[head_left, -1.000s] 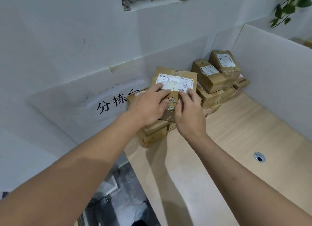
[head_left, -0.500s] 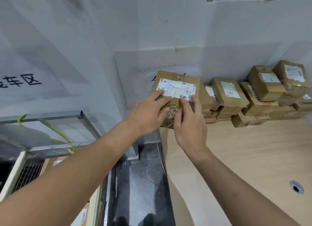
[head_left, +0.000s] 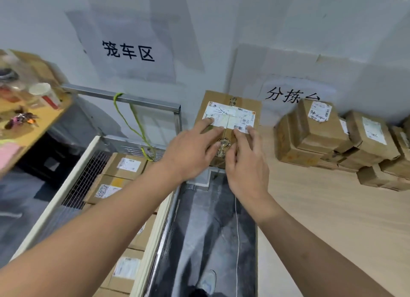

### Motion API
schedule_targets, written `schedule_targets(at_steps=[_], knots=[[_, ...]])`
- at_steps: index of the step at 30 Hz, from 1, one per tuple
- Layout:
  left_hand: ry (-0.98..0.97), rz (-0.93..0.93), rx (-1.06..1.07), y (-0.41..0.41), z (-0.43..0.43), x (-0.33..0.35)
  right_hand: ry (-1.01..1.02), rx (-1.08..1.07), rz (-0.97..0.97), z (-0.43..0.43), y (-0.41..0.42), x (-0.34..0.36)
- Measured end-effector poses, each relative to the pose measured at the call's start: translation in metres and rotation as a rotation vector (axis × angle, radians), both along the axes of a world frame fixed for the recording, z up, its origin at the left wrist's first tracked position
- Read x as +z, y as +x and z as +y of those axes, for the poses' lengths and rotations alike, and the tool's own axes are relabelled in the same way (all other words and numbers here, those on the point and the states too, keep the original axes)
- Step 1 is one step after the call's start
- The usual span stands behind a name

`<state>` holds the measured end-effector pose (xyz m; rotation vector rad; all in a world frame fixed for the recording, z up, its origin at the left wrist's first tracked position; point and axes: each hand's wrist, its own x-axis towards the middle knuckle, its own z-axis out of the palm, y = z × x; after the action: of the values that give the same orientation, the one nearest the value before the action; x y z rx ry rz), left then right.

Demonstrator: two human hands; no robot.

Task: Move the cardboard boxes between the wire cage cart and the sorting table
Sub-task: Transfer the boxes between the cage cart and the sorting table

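Between the wire cage cart [head_left: 137, 106] and the table [head_left: 332, 219], a labelled cardboard box [head_left: 228, 110] hangs above the floor gap. Left hand [head_left: 190, 150] and right hand [head_left: 246, 165] grip it together, fingers spread over its top.

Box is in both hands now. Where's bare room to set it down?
The sorting table is bare in front of the stacked boxes, from its left edge rightward. The wire cage cart is crowded: boxes in the cart cover its visible inside. Both hands hold the box over the gap between.
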<state>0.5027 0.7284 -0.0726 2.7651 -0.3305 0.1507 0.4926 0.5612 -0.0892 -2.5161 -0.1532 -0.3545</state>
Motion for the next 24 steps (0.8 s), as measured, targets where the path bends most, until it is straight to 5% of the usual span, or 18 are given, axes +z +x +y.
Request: schedule_targets(at_steps=[24], knots=[[-0.013,0.143,0.681,-0.29,0.176,-0.042,-0.005,0.731,0.143,0.207,-0.177,-0.053]])
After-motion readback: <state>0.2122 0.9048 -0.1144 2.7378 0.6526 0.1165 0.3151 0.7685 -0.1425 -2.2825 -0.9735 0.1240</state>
